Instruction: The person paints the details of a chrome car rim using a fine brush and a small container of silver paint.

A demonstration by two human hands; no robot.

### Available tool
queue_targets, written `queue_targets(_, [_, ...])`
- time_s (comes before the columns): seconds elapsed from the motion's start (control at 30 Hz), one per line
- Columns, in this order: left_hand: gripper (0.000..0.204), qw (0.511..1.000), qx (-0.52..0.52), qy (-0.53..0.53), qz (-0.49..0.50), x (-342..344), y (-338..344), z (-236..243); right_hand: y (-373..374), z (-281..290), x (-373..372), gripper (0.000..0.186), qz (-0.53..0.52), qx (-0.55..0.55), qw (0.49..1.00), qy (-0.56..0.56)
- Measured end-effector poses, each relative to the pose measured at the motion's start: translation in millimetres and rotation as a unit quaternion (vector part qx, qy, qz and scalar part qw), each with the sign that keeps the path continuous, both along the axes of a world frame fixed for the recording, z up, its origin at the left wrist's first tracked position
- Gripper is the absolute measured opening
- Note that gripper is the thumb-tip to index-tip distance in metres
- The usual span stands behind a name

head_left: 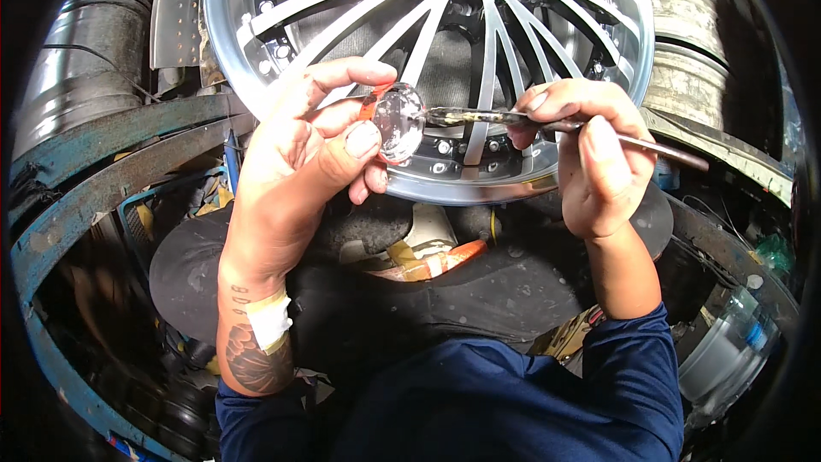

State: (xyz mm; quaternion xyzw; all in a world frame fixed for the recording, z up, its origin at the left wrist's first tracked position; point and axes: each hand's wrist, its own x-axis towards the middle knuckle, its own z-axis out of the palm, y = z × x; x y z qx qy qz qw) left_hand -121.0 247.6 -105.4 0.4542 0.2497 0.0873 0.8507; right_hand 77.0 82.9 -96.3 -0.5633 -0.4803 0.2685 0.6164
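My left hand (295,158) pinches a small round cap (400,124) with an orange-red edge between thumb and fingers, its blotchy grey-and-white face turned to the right. In my right hand (607,150), a slim paintbrush (466,117) with a stained, dark handle lies nearly level. Its tip meets the cap's face or stops just short; I cannot tell which. Behind both hands is a large alloy wheel (479,192) with many polished spokes, dark gaps and a shiny outer lip.
Blue metal frame bars (128,141) run along the left. Dark cylindrical drums (85,77) stand at the far left, worn pale wheel rims (684,26) at the far right. A clear plastic container (727,346) sits at the lower right. An orange-and-white object (445,261) lies below the wheel.
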Motion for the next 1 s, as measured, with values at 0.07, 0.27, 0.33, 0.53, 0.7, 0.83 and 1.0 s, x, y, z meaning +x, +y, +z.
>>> queue_targets(0.07, [0.057, 1.0, 0.002, 0.001, 0.013, -1, 0, -2, 2, 3, -4, 0.029, -0.034, -0.024, 0.989, 0.141])
queue_targets(0.27, [0.056, 0.999, 0.012, -0.01, 0.039, 0, 5, -5, -2, -6, 20, 0.031, -0.017, -0.112, 0.973, 0.199])
queue_targets(0.33, [0.056, 0.998, 0.014, -0.004, 0.054, -1, 4, -4, 3, -2, 11, 0.025, -0.041, -0.236, 0.96, 0.145])
queue_targets(0.53, [0.056, 0.998, 0.017, -0.001, 0.058, -4, 7, -2, 5, -20, 1, 0.02, 0.02, -0.258, 0.963, -0.078])
queue_targets(0.7, [0.055, 0.998, 0.016, 0.01, 0.065, -5, 6, 0, 6, -21, 0, 0.02, 0.034, -0.294, 0.95, -0.095])
queue_targets(0.83, [0.055, 0.998, 0.02, 0.006, 0.063, -4, 6, -1, 7, -25, -1, 0.02, 0.038, -0.268, 0.954, -0.13])
queue_targets(1.0, [0.054, 0.999, 0.012, 0.002, 0.046, -7, 9, -2, 7, -25, -3, 0.02, 0.04, -0.284, 0.949, -0.131])
